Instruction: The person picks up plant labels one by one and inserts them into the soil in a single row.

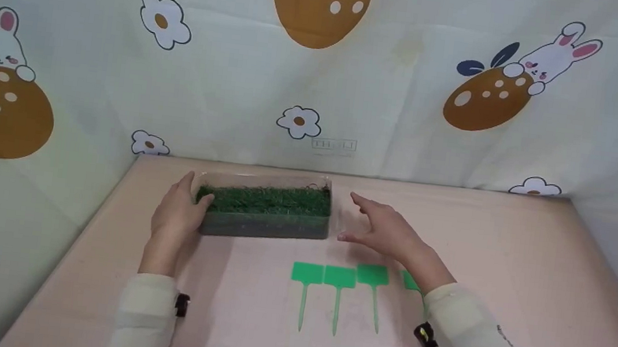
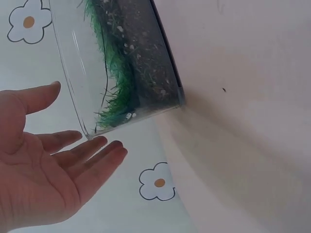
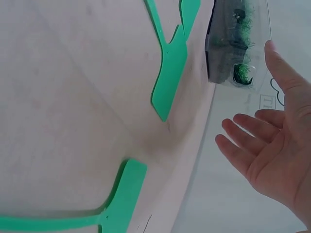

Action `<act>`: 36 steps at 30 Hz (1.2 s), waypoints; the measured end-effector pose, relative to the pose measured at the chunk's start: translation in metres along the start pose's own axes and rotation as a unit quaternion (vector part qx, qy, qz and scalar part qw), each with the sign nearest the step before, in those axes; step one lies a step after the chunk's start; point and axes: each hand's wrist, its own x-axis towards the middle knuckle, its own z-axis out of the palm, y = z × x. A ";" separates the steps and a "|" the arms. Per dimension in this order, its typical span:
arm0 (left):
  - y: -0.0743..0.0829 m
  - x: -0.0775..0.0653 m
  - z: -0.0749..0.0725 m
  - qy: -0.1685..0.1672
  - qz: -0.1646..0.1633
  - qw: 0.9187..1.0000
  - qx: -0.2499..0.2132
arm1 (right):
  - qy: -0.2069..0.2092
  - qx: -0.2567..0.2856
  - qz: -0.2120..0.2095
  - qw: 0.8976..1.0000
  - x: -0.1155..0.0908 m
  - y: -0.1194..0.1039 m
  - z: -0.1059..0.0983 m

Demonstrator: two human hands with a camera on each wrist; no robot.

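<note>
While grips (image 1: 176,215) (image 1: 387,229) stand apart, grass box (image 1: 265,224) between

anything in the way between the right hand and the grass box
Nothing visible stands between the right hand and the grass box; a gap separates them. The green tags lie below that gap in the head view.

A clear box (image 1: 264,231), filled with green grass (image 1: 265,200) over dark soil (image 2: 150,63), is seen upright toward the table's far edge, set slightly aslant. Its left end is flanked by the left hand (image 1: 176,214); whether it is touched cannot be told. Its right end is faced by the right hand (image 1: 387,229), held apart with fingers spread. Flat green tags (image 1: 339,276) are laid nearer.
</note>
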 end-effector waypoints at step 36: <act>-0.012 -0.009 0.001 -0.003 0.036 0.995 -0.092 | -0.002 0.162 -0.021 0.987 0.007 -0.012 0.017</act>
